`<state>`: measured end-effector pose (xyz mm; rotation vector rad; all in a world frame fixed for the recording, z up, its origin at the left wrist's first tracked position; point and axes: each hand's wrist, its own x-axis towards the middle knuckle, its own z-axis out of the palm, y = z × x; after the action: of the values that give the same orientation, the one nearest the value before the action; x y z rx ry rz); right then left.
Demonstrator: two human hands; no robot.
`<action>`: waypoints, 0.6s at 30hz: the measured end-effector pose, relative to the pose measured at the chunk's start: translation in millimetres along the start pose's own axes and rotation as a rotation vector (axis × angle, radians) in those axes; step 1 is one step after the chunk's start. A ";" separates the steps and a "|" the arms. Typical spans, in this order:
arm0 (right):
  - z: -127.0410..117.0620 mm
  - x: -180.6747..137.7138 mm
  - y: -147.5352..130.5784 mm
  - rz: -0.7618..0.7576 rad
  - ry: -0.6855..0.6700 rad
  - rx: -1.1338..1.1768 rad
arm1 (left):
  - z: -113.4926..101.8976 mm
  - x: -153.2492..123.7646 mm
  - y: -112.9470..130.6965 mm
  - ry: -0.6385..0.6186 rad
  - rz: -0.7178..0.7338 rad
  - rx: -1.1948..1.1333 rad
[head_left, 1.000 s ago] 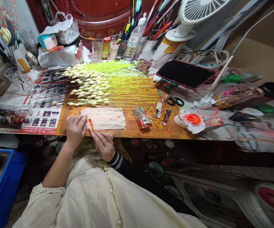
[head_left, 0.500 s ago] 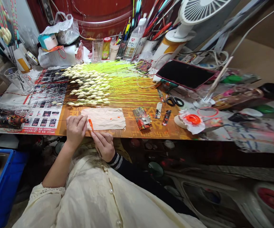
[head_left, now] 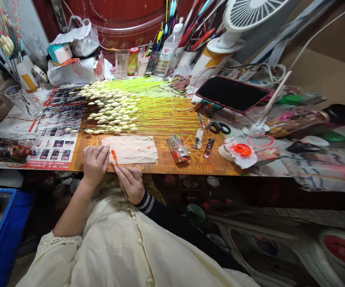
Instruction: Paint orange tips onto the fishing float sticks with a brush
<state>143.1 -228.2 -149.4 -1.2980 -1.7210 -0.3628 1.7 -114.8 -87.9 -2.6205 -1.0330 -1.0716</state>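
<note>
My left hand (head_left: 95, 165) rests at the table's front edge, its fingertips pinching a thin wire (head_left: 136, 148) that runs across a creased sheet of pale paper (head_left: 132, 150). My right hand (head_left: 129, 184) is just to its right, its fingers holding a small orange brush-like stick (head_left: 114, 157), and the stick's tip is close to the wire and the paper's left edge. Orange smears mark the paper. Farther back lies a bundle of white buds (head_left: 109, 107) on long yellow-green strands (head_left: 163, 109).
Black-handled scissors (head_left: 219, 128), a black tablet (head_left: 231, 93) and an orange lid on crumpled tissue (head_left: 241, 150) lie to the right. Glasses, bottles, pen holders and a white fan (head_left: 253, 12) crowd the back. A blue crate (head_left: 1, 235) sits below left.
The whole view has shifted slightly as my head moved. Both hands and the orange stick stay in nearly the same place.
</note>
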 end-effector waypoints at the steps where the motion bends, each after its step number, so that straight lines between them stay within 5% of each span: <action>1: -0.1 0.1 0.0 -0.002 0.005 0.002 | 0.1 0.0 0.0 -0.001 -0.001 0.003; 18: 1.3 -2.3 1.2 -0.018 0.036 0.024 | -0.2 -0.1 0.1 0.003 -0.002 -0.004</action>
<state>143.6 -228.2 -152.3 -1.2522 -1.7028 -0.3726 1.6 -115.0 -87.8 -2.6207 -1.0337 -1.0790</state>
